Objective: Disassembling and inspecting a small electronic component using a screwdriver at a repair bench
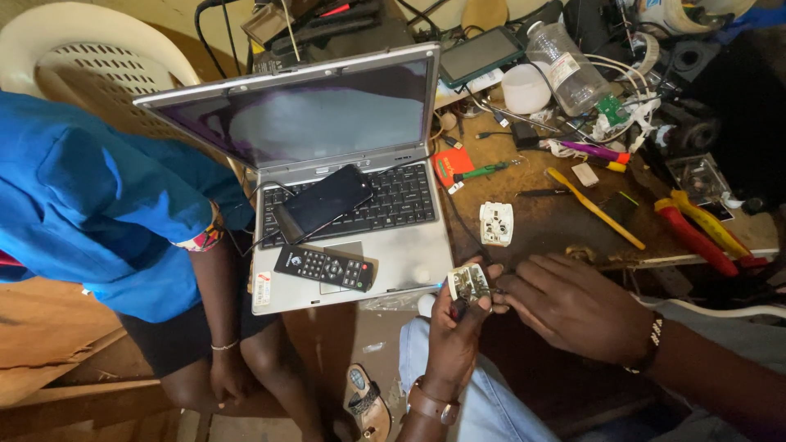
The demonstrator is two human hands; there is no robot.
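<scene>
Small white electrical part (468, 282), perhaps an opened plug or charger, pinched in left hand (455, 331) fingers just off the front right corner of the silver laptop (385, 254), right hand (573, 307) fingertips closed against its right edge, black remote control (324, 268) and dark phone (323, 200) resting on that laptop.

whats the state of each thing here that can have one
laptop: lid open, screen dark
phone: lying on the laptop keys, screen dark
remote: lying flat on the laptop palm rest
tablet: screen dark
bottle: lying tilted, looks empty
small part: opened up, held in left hand
right hand: fingers at the part
</scene>
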